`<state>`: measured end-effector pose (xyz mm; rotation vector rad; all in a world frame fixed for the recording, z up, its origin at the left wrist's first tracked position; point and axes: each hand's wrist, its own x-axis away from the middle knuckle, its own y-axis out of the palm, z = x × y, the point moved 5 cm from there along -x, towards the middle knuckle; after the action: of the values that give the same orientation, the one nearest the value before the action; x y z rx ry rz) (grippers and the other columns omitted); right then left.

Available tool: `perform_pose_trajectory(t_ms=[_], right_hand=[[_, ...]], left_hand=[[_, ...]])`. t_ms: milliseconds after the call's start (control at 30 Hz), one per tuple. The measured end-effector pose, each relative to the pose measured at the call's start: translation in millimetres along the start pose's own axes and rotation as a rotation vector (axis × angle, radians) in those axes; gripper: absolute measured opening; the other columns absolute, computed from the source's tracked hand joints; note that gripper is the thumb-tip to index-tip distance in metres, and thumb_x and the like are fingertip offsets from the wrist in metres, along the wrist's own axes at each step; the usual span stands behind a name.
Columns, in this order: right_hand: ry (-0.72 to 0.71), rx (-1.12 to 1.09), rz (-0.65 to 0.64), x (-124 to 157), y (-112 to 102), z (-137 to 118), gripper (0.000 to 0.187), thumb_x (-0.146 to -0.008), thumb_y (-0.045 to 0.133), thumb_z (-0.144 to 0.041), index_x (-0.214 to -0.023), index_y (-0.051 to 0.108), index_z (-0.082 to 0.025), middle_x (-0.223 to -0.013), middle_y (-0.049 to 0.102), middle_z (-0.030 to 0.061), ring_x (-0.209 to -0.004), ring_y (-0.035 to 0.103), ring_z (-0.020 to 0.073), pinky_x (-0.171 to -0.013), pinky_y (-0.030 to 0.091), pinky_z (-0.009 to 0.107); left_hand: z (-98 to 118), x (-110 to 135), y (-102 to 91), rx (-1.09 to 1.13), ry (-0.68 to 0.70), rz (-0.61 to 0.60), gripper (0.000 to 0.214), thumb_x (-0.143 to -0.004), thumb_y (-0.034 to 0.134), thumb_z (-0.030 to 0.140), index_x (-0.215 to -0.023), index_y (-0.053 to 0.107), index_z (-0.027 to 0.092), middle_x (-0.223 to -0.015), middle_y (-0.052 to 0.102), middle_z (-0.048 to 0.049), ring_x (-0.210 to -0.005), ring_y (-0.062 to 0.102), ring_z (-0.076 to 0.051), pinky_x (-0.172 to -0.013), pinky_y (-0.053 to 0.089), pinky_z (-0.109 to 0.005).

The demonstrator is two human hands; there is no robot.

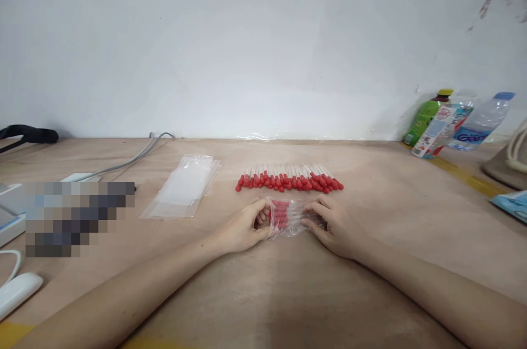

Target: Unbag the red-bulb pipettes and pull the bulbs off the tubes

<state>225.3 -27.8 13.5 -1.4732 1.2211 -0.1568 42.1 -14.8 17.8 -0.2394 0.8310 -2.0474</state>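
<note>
A clear plastic bag (293, 223) with several red-tipped white sticks (280, 214) inside lies sideways between my hands, just above or on the table. My left hand (253, 225) grips the bag's left end, near the red tips, with fingers curled. At the bag's right end, my right hand (332, 227) pinches the plastic between thumb and fingers. Behind the bag spreads a row of loose red-tipped sticks (288, 180), red ends toward me. Left of that row is a stack of flat clear bags (181, 187).
Bottles (428, 118) and a carton (442, 129) stand at the back right by the wall. A blue packet (513, 205) lies at the right edge. Grey cables (140, 154), a blurred-out object (78, 220) and a white mouse-like object (18, 291) are on the left.
</note>
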Motion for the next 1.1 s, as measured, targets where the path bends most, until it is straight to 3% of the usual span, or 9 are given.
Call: perform_pose_trajectory(t_ms=[133, 233, 333, 467, 600, 733, 900, 1000, 1100], right_hand=[[-0.013, -0.012, 0.018, 0.0, -0.6, 0.1, 0.012, -0.082, 0.049, -0.025, -0.09, 0.055, -0.018, -0.083, 0.052, 0.0065, -0.075, 0.049, 0.017, -0.067, 0.043, 0.031], [-0.014, -0.01, 0.03, 0.2, -0.5, 1.1, 0.012, -0.081, 0.05, -0.024, -0.09, 0.055, -0.018, -0.082, 0.052, 0.0061, -0.073, 0.05, 0.0166, -0.065, 0.043, 0.03], [-0.017, -0.006, 0.038, 0.2, -0.6, 1.1, 0.012, -0.081, 0.051, -0.024, -0.09, 0.055, -0.018, -0.081, 0.053, 0.006, -0.072, 0.05, 0.0166, -0.064, 0.044, 0.03], [0.008, -0.016, 0.021, 0.9, -0.4, 2.7, 0.013, -0.082, 0.049, -0.024, -0.092, 0.055, -0.018, -0.081, 0.052, 0.0058, -0.072, 0.05, 0.0162, -0.065, 0.044, 0.03], [0.041, -0.018, -0.009, 2.7, -0.2, 6.4, 0.013, -0.082, 0.049, -0.026, -0.09, 0.055, -0.018, -0.082, 0.051, 0.0056, -0.072, 0.05, 0.016, -0.065, 0.044, 0.03], [0.055, -0.024, -0.014, 3.8, -0.7, 7.9, 0.014, -0.082, 0.049, -0.026, -0.091, 0.055, -0.017, -0.083, 0.05, 0.0056, -0.072, 0.049, 0.0157, -0.064, 0.044, 0.03], [0.068, -0.032, -0.02, 3.8, 0.0, 7.9, 0.015, -0.082, 0.049, -0.027, -0.092, 0.055, -0.018, -0.085, 0.051, 0.0056, -0.073, 0.05, 0.0156, -0.065, 0.044, 0.031], [0.076, -0.044, -0.024, 3.8, 0.2, 8.0, 0.015, -0.082, 0.048, -0.027, -0.093, 0.054, -0.018, -0.086, 0.051, 0.0058, -0.075, 0.05, 0.016, -0.066, 0.044, 0.031], [0.082, -0.048, -0.029, 3.5, -0.2, 7.6, 0.015, -0.082, 0.048, -0.027, -0.093, 0.054, -0.018, -0.086, 0.05, 0.006, -0.076, 0.05, 0.0162, -0.067, 0.044, 0.031]], left_hand=[[13.1, 3.5, 0.2, -0.133, 0.085, 0.016, 0.013, -0.079, 0.05, 0.023, -0.091, 0.052, 0.017, -0.084, 0.052, -0.003, -0.072, 0.047, -0.014, -0.063, 0.039, -0.024], [18.5, 5.5, 0.5, -0.155, 0.105, 0.053, 0.026, -0.081, 0.049, 0.024, -0.106, 0.051, 0.019, -0.084, 0.055, -0.0032, -0.073, 0.049, -0.015, -0.064, 0.039, -0.025], [15.8, 5.6, 2.6, -0.149, 0.079, 0.075, 0.03, -0.082, 0.05, 0.028, -0.11, 0.052, 0.019, -0.077, 0.055, -0.001, -0.067, 0.048, -0.014, -0.06, 0.039, -0.024], [5.6, 2.1, -0.3, -0.035, 0.063, 0.109, 0.026, -0.085, 0.045, 0.027, -0.108, 0.052, 0.019, -0.087, 0.058, -0.0028, -0.071, 0.051, -0.013, -0.066, 0.041, -0.024], [-1.3, -4.3, -27.7, 0.044, 0.045, 0.123, 0.024, -0.083, 0.048, 0.025, -0.104, 0.053, 0.016, -0.093, 0.06, -0.0051, -0.08, 0.055, -0.014, -0.073, 0.044, -0.025], [2.3, -4.3, -77.7, 0.06, 0.031, 0.086, 0.022, -0.079, 0.054, 0.024, -0.099, 0.056, 0.015, -0.09, 0.062, -0.0039, -0.082, 0.058, -0.015, -0.077, 0.044, -0.026], [19.1, 6.3, -134.2, -0.102, 0.091, 0.318, 0.027, -0.079, 0.053, 0.021, -0.106, 0.054, 0.015, -0.095, 0.064, -0.0016, -0.086, 0.06, -0.016, -0.078, 0.046, -0.027], [29.0, 2.7, -139.2, -0.281, 0.171, 0.495, 0.027, -0.082, 0.051, 0.02, -0.108, 0.053, 0.015, -0.096, 0.064, -0.0015, -0.087, 0.06, -0.014, -0.078, 0.047, -0.026], [34.0, -17.6, -119.8, -0.572, 0.288, 0.551, 0.026, -0.085, 0.046, 0.018, -0.11, 0.052, 0.016, -0.101, 0.063, -0.0038, -0.088, 0.058, -0.013, -0.079, 0.046, -0.025]])
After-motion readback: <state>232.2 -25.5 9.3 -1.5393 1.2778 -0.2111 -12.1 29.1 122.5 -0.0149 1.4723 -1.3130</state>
